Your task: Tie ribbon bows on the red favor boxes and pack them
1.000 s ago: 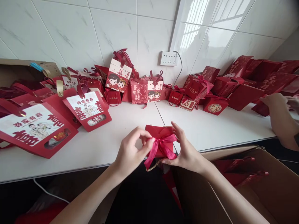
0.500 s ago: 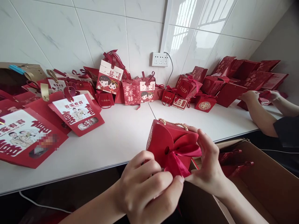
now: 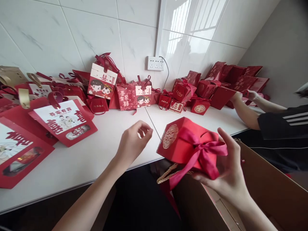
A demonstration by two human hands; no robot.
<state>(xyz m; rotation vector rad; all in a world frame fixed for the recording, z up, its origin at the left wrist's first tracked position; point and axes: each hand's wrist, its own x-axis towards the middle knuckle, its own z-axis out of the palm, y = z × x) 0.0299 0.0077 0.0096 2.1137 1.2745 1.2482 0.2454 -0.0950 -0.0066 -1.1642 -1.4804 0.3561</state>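
My right hand (image 3: 232, 173) holds a red gift box (image 3: 190, 144) tilted on its side above the counter's front edge, thumb below and fingers behind it. A magenta ribbon bow (image 3: 201, 147) is tied across the box's face. From the underside hangs a twisted gold cord handle (image 3: 166, 175). A round gold pattern (image 3: 170, 136) shows on the box's left side. My left hand (image 3: 136, 138) is over the counter to the left of the box, apart from it, with loosely curled fingers and nothing in them.
Red gift bags (image 3: 64, 123) stand on the white counter (image 3: 108, 144) at left, with more boxes (image 3: 184, 91) along the tiled wall below a socket strip (image 3: 155, 63). An open cardboard box (image 3: 269, 179) stands below at right. A co-worker's arms (image 3: 247, 110) reach over red boxes there.
My left hand has let go of the ribbon and moved up and left. The gift box has been turned in my right hand, so its cord handle now hangs below. The view has shifted right.
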